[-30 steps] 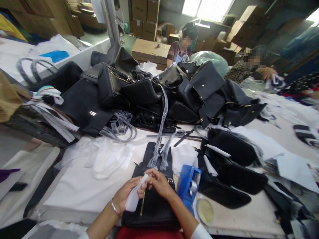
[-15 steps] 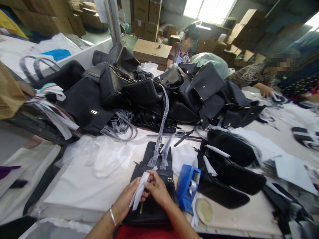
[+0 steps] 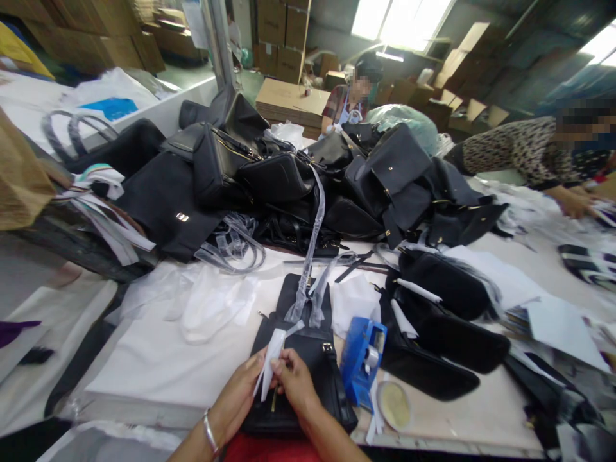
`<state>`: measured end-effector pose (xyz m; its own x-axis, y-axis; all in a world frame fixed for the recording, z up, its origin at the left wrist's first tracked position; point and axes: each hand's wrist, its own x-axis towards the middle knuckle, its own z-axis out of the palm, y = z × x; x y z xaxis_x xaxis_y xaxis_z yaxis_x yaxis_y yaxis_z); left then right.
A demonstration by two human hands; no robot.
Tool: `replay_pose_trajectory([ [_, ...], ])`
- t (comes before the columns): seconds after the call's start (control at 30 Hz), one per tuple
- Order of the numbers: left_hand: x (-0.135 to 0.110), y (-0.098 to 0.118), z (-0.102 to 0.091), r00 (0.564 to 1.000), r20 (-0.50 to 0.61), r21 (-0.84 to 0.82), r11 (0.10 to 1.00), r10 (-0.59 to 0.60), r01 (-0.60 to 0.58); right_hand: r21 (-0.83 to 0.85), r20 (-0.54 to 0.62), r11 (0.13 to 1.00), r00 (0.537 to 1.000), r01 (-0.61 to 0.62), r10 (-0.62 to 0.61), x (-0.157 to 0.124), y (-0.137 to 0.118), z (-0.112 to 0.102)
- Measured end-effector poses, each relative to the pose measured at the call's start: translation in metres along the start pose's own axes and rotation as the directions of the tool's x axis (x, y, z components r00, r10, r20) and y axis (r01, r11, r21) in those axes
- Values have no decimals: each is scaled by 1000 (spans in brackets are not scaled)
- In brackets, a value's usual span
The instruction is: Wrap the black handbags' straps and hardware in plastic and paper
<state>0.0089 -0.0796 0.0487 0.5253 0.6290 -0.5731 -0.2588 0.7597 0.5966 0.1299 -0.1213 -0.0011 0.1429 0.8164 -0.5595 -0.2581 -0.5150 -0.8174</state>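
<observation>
A black backpack (image 3: 315, 372) lies on the table before me, its straps (image 3: 304, 298) covered in clear plastic film. Over its front, my left hand (image 3: 245, 385) grips a folded strip of white paper (image 3: 273, 350) from the left side. My right hand (image 3: 294, 378) pinches the same strip from the right, thumb and fingers closed on it. A piece of clear tape (image 3: 294, 328) sticks out from the strip's upper end. What the paper wraps, if anything, is hidden. A gold zipper pull (image 3: 273, 401) shows just below the fingers.
A blue tape dispenser (image 3: 362, 362) and a round dish (image 3: 393, 405) stand right of the backpack. Several black bags (image 3: 443, 333) lie beyond them. A heap of black bags (image 3: 279, 176) spans the back. White sheets (image 3: 158, 359) cover the left. Two co-workers (image 3: 524, 144) are across the table.
My right hand has slid down along the paper strip, and the tape at its top now shows more. The co-worker at right has shifted further right.
</observation>
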Motion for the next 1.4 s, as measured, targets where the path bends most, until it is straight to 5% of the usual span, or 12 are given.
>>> replay_pose_trajectory([
  [0.17, 0, 1, 4, 1000, -14, 27, 999, 26, -26, -165, -96, 984, 992, 70, -86, 1, 6, 4],
  [0.33, 5, -4, 3, 999, -50, -14, 1000, 20, -21, -466, -138, 869, 957, 165, -256, -9, -3, 6],
  [0.67, 0, 1, 10, 998, -65, -20, 1000, 22, -24, -664, -109, 739, 963, 113, -246, -20, -14, 11],
  [1.07, 9, -12, 1, 962, -263, 44, 995, -70, 84, -884, 1, 444, 951, 146, -310, -21, -13, 16],
  [1.2, 16, -13, 0, 943, -303, 32, 987, -139, 156, -873, 28, 465, 968, 146, -251, -22, -14, 12],
  [1.4, 25, -17, -1, 953, -264, 65, 983, -149, 172, -775, 83, 610, 983, 167, -163, -26, -15, 0],
])
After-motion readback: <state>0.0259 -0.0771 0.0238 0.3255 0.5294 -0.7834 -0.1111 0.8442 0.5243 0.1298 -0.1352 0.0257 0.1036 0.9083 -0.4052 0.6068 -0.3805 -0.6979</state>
